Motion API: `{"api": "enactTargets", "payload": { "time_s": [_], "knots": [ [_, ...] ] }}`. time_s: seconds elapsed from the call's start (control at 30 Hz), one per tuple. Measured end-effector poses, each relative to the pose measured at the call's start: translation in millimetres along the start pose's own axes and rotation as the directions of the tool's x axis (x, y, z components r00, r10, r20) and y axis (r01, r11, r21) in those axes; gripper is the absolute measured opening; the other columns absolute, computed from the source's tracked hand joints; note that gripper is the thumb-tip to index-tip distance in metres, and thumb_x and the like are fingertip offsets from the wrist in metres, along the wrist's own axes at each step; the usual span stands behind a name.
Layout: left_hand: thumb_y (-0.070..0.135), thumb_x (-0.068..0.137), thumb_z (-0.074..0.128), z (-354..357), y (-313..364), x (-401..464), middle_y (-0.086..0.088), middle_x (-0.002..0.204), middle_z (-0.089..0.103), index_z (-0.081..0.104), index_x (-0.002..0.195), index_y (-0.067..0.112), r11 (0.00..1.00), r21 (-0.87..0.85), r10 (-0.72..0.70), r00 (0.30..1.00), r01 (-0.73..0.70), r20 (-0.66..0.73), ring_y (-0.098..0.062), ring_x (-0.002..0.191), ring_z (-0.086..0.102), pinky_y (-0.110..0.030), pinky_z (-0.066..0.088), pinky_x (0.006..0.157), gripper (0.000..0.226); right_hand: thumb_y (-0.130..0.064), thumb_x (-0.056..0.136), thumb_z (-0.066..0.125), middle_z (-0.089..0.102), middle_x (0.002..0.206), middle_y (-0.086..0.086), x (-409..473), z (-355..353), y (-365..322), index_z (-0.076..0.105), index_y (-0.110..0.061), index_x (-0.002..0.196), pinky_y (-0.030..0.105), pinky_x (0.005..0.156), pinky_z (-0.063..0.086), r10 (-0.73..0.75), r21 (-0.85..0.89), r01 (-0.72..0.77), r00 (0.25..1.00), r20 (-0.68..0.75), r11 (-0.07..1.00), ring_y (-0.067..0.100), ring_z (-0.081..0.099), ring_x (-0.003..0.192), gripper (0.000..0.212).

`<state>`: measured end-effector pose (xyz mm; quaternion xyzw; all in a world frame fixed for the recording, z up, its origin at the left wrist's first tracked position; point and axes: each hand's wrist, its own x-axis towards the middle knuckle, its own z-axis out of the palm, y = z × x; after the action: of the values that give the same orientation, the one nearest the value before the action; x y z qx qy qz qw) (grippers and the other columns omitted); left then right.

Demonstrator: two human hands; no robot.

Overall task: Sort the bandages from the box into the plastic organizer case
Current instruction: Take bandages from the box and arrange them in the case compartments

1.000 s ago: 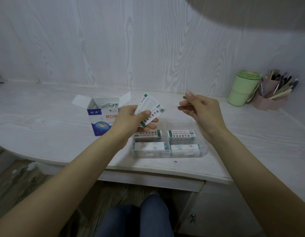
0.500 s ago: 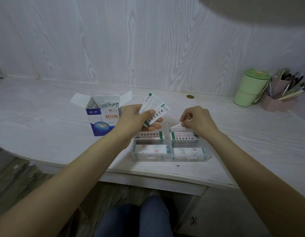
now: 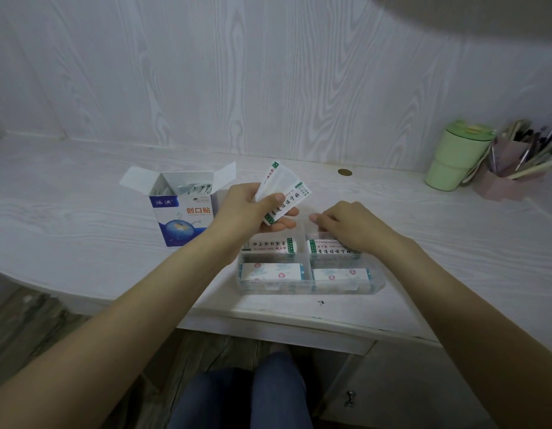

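Surface [image 3: 82, 212] is carrying open box [image 3: 183, 212] and clear organizer case [image 3: 308, 287], stacks filling its compartments. Left hand [image 3: 253, 212] is pinching light, flimsy, slippery bandages [image 3: 284, 193] by short ends. Right hand [image 3: 352, 226] is hovering over far-right compartment; grip unclear

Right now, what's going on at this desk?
A person is sorting wrapped bandages. The left hand holds a fan of white green-edged bandage strips above the clear plastic organizer case, whose four visible compartments hold bandages. The right hand reaches low over the far right compartment. The open blue-and-white cardboard box, standing left, has strips inside.
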<state>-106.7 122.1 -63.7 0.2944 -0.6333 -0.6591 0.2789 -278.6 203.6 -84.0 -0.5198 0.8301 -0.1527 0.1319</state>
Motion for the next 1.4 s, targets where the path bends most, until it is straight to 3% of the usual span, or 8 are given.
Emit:
{"api": "enactTargets", "payload": {
  "time_s": [0.23, 0.33, 0.47, 0.63, 0.77, 1.03, 1.17, 1.4],
  "knots": [
    [0.010, 0.096, 0.052, 2, 1, -3, -0.012, 0.085, 0.073, 0.058, 0.110, 0.006, 1.000, -0.012, -0.004, 1.000, 0.004, 0.001, -0.018, 0.066, 0.071, -0.023, 0.059, 0.063, 0.016, -0.048, 0.100, 0.029, 0.043, 0.056, -0.003, -7, -2, -12, 0.038, -0.016, 0.054, 0.029, 0.058, 0.033, 0.003, -0.053, 0.000, 0.999, 0.042, 0.999, 0.014, 0.044, 0.058, 0.057],
    [0.010, 0.096, 0.052, 3, 2, -4, -0.012, 0.087, 0.073, 0.058, 0.111, 0.007, 1.000, -0.004, 0.007, 1.000, -0.007, 0.006, -0.019, 0.067, 0.071, -0.024, 0.059, 0.065, 0.017, -0.052, 0.099, 0.024, 0.049, 0.064, -0.001, -7, -2, -13, 0.056, -0.011, 0.067, 0.032, 0.070, 0.038, 0.024, -0.031, -0.023, 0.998, 0.054, 0.999, 0.020, 0.051, 0.069, 0.062],
    [0.009, 0.096, 0.052, 4, 5, -4, -0.013, 0.086, 0.073, 0.058, 0.111, 0.005, 1.000, -0.009, 0.011, 1.000, -0.011, 0.004, -0.018, 0.065, 0.071, -0.025, 0.059, 0.065, 0.017, -0.036, 0.101, 0.036, 0.063, 0.080, -0.006, -13, -13, -7, 0.070, -0.014, 0.101, 0.028, 0.075, 0.039, 0.006, 0.303, 0.015, 0.998, -0.067, 0.953, 0.013, 0.059, 0.084, 0.040],
    [0.011, 0.094, 0.055, 8, 4, -5, -0.012, 0.088, 0.074, 0.057, 0.116, 0.006, 0.999, 0.010, -0.033, 0.996, 0.032, 0.086, -0.018, 0.069, 0.071, -0.023, 0.059, 0.062, 0.023, -0.020, 0.090, 0.062, 0.072, 0.090, 0.003, -21, -20, -9, 0.069, -0.015, 0.101, 0.021, 0.066, 0.049, -0.032, 0.783, 0.136, 0.989, -0.147, 0.607, 0.010, 0.067, 0.077, 0.014],
    [0.016, 0.096, 0.052, 15, 6, -5, -0.012, 0.086, 0.072, 0.056, 0.113, 0.006, 1.000, 0.000, -0.009, 0.996, 0.009, 0.087, -0.019, 0.067, 0.071, -0.020, 0.057, 0.059, 0.020, -0.008, 0.083, 0.070, 0.070, 0.071, 0.001, -19, -19, -4, 0.070, -0.019, 0.085, 0.016, 0.057, 0.048, 0.032, 0.743, 0.183, 0.964, -0.265, 0.643, 0.007, 0.064, 0.061, 0.011],
    [0.014, 0.098, 0.048, 10, 10, 3, -0.012, 0.084, 0.071, 0.057, 0.109, 0.002, 0.998, 0.018, 0.060, 0.998, -0.059, -0.034, -0.015, 0.063, 0.069, -0.021, 0.057, 0.062, 0.018, -0.014, 0.083, 0.070, 0.068, 0.070, -0.001, -9, -12, 20, 0.069, -0.018, 0.073, 0.009, 0.046, 0.039, 0.349, 0.593, -0.079, 0.866, -0.357, 0.802, 0.002, 0.061, 0.049, 0.011],
    [0.014, 0.098, 0.048, 11, 9, 5, -0.013, 0.085, 0.071, 0.056, 0.113, 0.001, 0.998, 0.021, 0.055, 0.998, -0.054, -0.032, -0.016, 0.064, 0.070, -0.021, 0.058, 0.062, 0.022, -0.018, 0.083, 0.067, 0.071, 0.078, 0.001, -4, -5, 17, 0.069, -0.023, 0.072, 0.030, 0.066, 0.053, 0.306, 0.297, -0.206, 0.888, -0.344, 0.932, 0.019, 0.067, 0.073, 0.012],
    [0.014, 0.098, 0.048, 12, 7, 3, -0.012, 0.085, 0.071, 0.056, 0.113, 0.001, 0.999, 0.018, 0.043, 0.999, -0.043, -0.028, -0.015, 0.063, 0.070, -0.020, 0.057, 0.061, 0.021, -0.023, 0.084, 0.069, 0.066, 0.093, 0.001, -7, -6, 6, 0.069, -0.018, 0.089, 0.028, 0.065, 0.038, 0.244, 0.016, -0.251, 0.923, -0.296, 0.968, 0.022, 0.060, 0.089, 0.007]
  ]
}}
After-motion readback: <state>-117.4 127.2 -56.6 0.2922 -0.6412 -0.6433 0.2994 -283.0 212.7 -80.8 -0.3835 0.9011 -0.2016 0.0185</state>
